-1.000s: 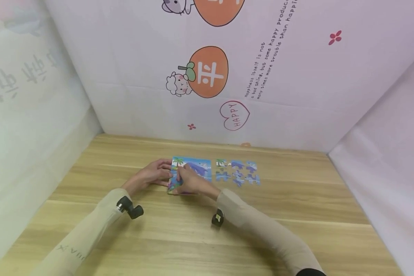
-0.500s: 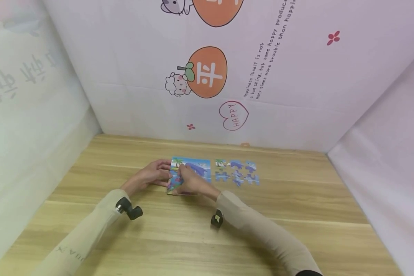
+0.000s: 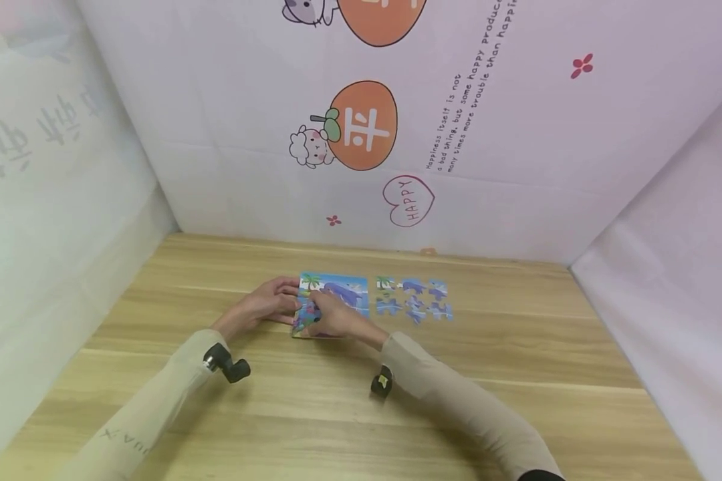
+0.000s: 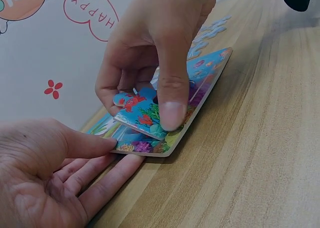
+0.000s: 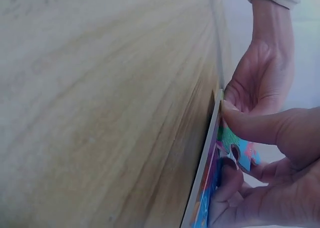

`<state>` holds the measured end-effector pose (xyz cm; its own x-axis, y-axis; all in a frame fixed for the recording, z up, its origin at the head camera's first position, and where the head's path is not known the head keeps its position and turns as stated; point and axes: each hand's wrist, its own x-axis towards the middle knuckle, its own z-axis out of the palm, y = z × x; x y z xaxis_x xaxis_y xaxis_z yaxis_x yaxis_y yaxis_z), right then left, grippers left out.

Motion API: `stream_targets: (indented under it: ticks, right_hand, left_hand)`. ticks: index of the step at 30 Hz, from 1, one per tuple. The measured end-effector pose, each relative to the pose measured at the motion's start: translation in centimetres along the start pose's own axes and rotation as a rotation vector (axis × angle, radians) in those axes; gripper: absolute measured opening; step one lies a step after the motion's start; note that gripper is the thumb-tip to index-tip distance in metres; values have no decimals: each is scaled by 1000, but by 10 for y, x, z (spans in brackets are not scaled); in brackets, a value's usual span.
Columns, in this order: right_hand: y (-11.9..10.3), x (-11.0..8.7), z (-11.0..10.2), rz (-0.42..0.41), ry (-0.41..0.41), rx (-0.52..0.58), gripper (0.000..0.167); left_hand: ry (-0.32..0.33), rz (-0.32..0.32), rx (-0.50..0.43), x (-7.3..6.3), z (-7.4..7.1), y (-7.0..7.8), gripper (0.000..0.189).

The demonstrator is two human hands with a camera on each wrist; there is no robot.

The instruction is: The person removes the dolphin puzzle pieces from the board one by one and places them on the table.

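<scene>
A jigsaw board (image 3: pixel 356 283) with a dolphin, palm and sea picture lies on the wooden table. My left hand (image 3: pixel 266 302) holds its left edge, the thumb on top and the fingers beneath. Over the board's near left corner, my right hand (image 3: pixel 337 316) pinches a jigsaw piece (image 4: pixel 139 111) showing a red crab and coral. That piece is tilted, with one edge raised above the board in the left wrist view. Under the piece, a blue part of the board (image 4: pixel 131 136) shows. In the head view my right hand covers most of the piece.
Several loose jigsaw pieces (image 3: pixel 414 287) lie in two rows just right of the board. Behind the table (image 3: pixel 313 414) rises a white printed cloth wall (image 3: pixel 247 167), with more cloth at both sides. A wrist camera (image 3: pixel 381 382) hangs below the right forearm.
Both hands stay at the board in nearly the same place. The right hand and wrist shift only very slightly; the loose pieces lie as before.
</scene>
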<state>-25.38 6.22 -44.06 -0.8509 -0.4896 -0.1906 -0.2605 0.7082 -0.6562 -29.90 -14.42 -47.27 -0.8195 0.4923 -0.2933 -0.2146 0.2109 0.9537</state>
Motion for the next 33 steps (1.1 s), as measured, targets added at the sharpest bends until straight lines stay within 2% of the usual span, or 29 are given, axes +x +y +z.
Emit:
stream_targets:
  ticks: [5, 8, 12, 15, 24, 26, 33]
  right_hand:
    - [5, 1, -8, -70, -67, 70, 23]
    - [9, 3, -13, -97, -68, 60, 15]
    - [15, 5, -17, -88, -51, 62, 14]
    - [17, 5, -20, -86, -46, 132, 15]
    - [27, -8, -33, -50, -19, 482, 24]
    - [32, -12, -38, -55, -14, 526, 25]
    - [47, -31, -48, -13, 19, 586, 22]
  left_hand:
    - [7, 7, -4, 0, -2, -4, 69]
    - [3, 17, 1, -1, -3, -5, 70]
    - [5, 12, 2, -1, -2, -5, 69]
    - [18, 9, -3, -2, -1, -3, 69]
    - [4, 15, 0, -1, 0, -1, 69]
    - [4, 14, 3, 0, 1, -1, 69]
    - [21, 7, -5, -1, 2, 0, 69]
